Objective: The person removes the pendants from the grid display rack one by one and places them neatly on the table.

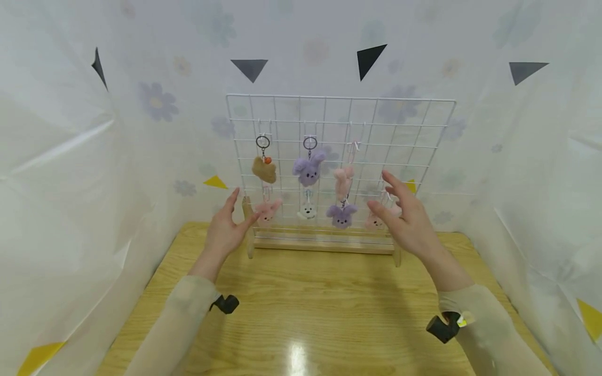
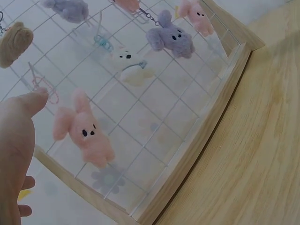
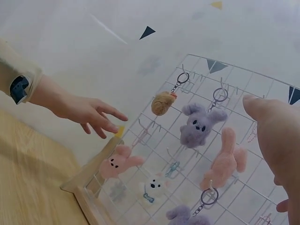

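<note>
A white wire grid rack (image 1: 409,136) on a wooden base holds several small plush keychains on hooks. My left hand (image 1: 224,230) is at its left side, fingers spread and thumb beside a pink plush keychain (image 2: 89,131). My right hand (image 1: 409,219) is at the right side, fingers relaxed, partly hiding another pink plush (image 1: 374,222). Neither hand holds anything. In the top row hang a brown plush (image 1: 264,171), a purple plush (image 1: 309,170) and a pink one (image 1: 344,181). Lower down hang a white dog plush (image 2: 129,68) and a second purple plush (image 2: 172,36).
The rack's wooden base bar (image 1: 324,245) stands toward the back of the wooden table (image 1: 301,303). Pale floral sheeting (image 1: 301,31) with black and yellow triangles surrounds the table on the back and both sides. Each wrist carries a small black camera.
</note>
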`<state>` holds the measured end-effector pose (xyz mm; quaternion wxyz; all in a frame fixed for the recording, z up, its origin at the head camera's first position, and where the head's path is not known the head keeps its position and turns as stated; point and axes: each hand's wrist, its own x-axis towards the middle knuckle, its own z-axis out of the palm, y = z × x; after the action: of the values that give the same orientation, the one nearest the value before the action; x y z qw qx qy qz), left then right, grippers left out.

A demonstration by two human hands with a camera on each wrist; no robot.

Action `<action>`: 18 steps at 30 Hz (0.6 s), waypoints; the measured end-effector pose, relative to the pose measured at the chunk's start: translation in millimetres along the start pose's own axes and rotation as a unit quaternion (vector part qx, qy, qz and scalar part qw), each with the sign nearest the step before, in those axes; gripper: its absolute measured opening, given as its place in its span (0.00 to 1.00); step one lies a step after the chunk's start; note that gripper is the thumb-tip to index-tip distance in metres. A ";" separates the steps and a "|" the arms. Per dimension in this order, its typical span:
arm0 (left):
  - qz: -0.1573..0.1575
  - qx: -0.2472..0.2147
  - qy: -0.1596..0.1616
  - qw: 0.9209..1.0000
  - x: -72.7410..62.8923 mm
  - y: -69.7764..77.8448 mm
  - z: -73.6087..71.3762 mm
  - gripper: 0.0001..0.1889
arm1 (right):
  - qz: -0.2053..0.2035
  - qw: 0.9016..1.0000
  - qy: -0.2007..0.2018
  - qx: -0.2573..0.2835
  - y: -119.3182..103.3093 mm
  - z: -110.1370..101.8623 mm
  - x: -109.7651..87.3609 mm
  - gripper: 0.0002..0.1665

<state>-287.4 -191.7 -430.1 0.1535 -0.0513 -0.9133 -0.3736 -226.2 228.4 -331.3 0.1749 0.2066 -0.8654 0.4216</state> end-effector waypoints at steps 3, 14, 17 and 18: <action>-0.002 -0.015 0.007 1.000 1.1 -2.1 2.4 0.47 | 0.001 1.000 0.002 0.010 0.8 -0.2 1.8 0.42; -0.013 -0.092 0.066 0.993 14.8 -17.8 22.3 0.41 | -0.014 0.999 0.001 0.046 -0.9 -2.3 14.5 0.41; -0.024 -0.102 0.069 0.992 16.9 -20.1 26.2 0.40 | -0.009 0.998 0.004 0.054 -2.5 -1.5 20.0 0.41; -0.026 -0.103 0.073 0.992 17.3 -20.3 26.9 0.39 | -0.010 0.998 0.005 0.058 -2.7 -1.0 22.5 0.41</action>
<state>-314.6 -187.8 -456.3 0.2039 -0.0158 -0.8574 -0.4722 -243.9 223.1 -318.3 0.1713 0.2224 -0.8367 0.4702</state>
